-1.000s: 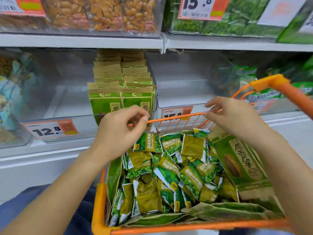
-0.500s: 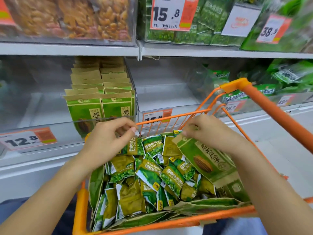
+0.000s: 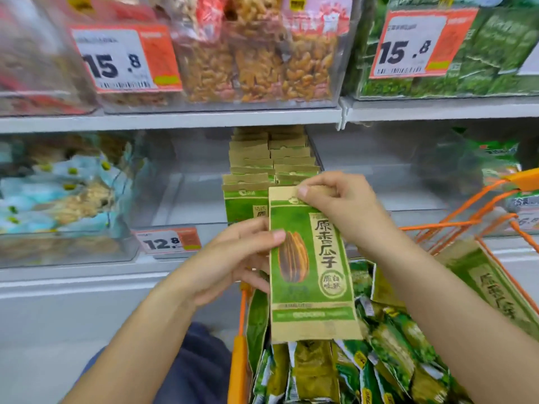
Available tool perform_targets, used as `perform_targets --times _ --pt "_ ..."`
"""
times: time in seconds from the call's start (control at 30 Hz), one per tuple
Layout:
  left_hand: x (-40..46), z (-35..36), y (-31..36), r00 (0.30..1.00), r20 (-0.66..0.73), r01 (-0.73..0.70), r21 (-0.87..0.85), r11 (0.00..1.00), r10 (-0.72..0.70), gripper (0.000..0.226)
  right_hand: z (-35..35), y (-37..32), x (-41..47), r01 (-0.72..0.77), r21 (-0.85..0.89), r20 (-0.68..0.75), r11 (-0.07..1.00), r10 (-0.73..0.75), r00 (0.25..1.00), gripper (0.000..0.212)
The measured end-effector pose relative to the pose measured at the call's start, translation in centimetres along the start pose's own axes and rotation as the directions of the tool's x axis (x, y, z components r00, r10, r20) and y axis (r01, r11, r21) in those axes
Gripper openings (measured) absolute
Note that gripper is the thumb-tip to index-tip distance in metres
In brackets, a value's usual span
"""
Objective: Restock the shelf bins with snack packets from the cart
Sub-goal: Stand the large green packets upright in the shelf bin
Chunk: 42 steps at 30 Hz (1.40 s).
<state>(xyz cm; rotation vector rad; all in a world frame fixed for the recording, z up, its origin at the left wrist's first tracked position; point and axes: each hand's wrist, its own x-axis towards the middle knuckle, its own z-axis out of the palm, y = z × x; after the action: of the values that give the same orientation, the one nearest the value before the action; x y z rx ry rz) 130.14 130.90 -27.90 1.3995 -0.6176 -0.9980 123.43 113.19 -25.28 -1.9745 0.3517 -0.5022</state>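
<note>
A tall green and tan sunflower seed packet (image 3: pixel 310 272) is held upright above the orange cart (image 3: pixel 237 368), in front of the clear shelf bin (image 3: pixel 180 199). My right hand (image 3: pixel 341 208) pinches its top edge. My left hand (image 3: pixel 236 258) grips its left side, thumb on the front. Inside the bin stand two rows of matching packets (image 3: pixel 262 170), filling its right part. The cart holds several small green snack packets (image 3: pixel 344 371) and another large seed packet (image 3: pixel 490 290) at the right.
A 12.8 price tag (image 3: pixel 167 243) hangs on the bin's front. Left of it is a bin of pale blue packets (image 3: pixel 58 193). The upper shelf carries bins of nuts (image 3: pixel 256 53) and green packets (image 3: pixel 481 48). The cart's orange handle (image 3: pixel 522 179) rises at the right.
Both hands left the cart's far rim; the right hand picked the large seed packet out of the cart and raised it, and the left hand came onto its side. The view tilted up.
</note>
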Motion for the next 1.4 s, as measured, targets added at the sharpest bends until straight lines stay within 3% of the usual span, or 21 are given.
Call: perform_targets --times 0.1,0.2,0.27,0.37,0.43,0.5,0.6,0.7,0.83,1.07,1.17,1.3,1.4 --pt "-1.7 -0.4 -0.9 0.963 -0.269 -0.036 -0.118 0.992 0.003 0.022 2.4 0.0 0.7 0.005 0.058 0.013 0.998 -0.006 1.000 0.014" --pt "-2.9 -3.6 -0.8 0.834 -0.544 -0.102 -0.307 0.946 -0.087 0.028 2.4 0.5 1.7 0.053 0.040 -0.193 0.998 -0.045 0.980 0.011" --pt "-3.1 -7.0 -0.3 0.741 -0.665 -0.113 -0.257 0.960 -0.091 0.027 1.9 1.4 2.4 0.078 -0.108 -0.310 0.991 -0.108 0.945 0.024" --pt "-1.6 -10.7 0.0 0.648 -0.761 -0.068 -0.086 0.994 -0.022 0.023 2.2 3.8 3.2 0.001 -0.156 -0.323 0.988 -0.052 0.945 0.040" --pt "0.5 -11.9 0.5 0.612 -0.784 0.043 0.160 0.986 0.101 0.029 2.7 5.3 3.3 -0.054 -0.126 -0.334 0.991 0.009 0.942 0.045" --pt "3.0 -12.5 1.4 0.586 -0.783 0.225 0.403 0.887 0.207 0.035 3.1 6.5 3.1 -0.071 -0.097 -0.351 0.993 0.033 0.936 0.047" --pt "6.9 -12.6 2.0 0.635 -0.759 0.436 0.508 0.743 0.146 0.037 3.2 7.5 2.6 -0.052 -0.055 -0.373 0.997 0.028 0.927 0.049" --pt "9.7 -11.9 0.9 0.684 -0.726 0.424 0.476 0.771 0.072 0.030 3.2 7.8 2.7 -0.058 -0.025 -0.398 0.998 0.043 0.917 0.048" --pt "10.0 -13.0 -0.9 0.686 -0.726 0.396 0.415 0.819 0.036 0.023 3.3 7.3 3.5 -0.070 -0.005 -0.385 0.998 0.063 0.921 0.047" --pt "13.7 -16.8 0.0 0.546 -0.834 0.374 0.323 0.869 0.075 0.037 3.9 8.0 3.2 0.000 -0.074 -0.397 0.997 -0.030 0.917 0.060" --pt "16.3 -16.0 0.4 0.553 -0.832 0.406 0.318 0.857 0.047 0.041 4.4 8.4 3.1 0.057 -0.134 -0.418 0.989 -0.109 0.902 0.065" --pt "17.8 -16.7 -0.6 0.646 -0.763 0.356 0.327 0.876 0.022 0.033 4.5 8.7 3.2 0.077 -0.161 -0.422 0.984 -0.139 0.896 0.066" --pt "17.5 -18.4 -0.6 0.598 -0.799 0.316 0.314 0.895 0.068 0.023 4.4 8.7 3.3 0.075 -0.171 -0.411 0.982 -0.140 0.901 0.060"
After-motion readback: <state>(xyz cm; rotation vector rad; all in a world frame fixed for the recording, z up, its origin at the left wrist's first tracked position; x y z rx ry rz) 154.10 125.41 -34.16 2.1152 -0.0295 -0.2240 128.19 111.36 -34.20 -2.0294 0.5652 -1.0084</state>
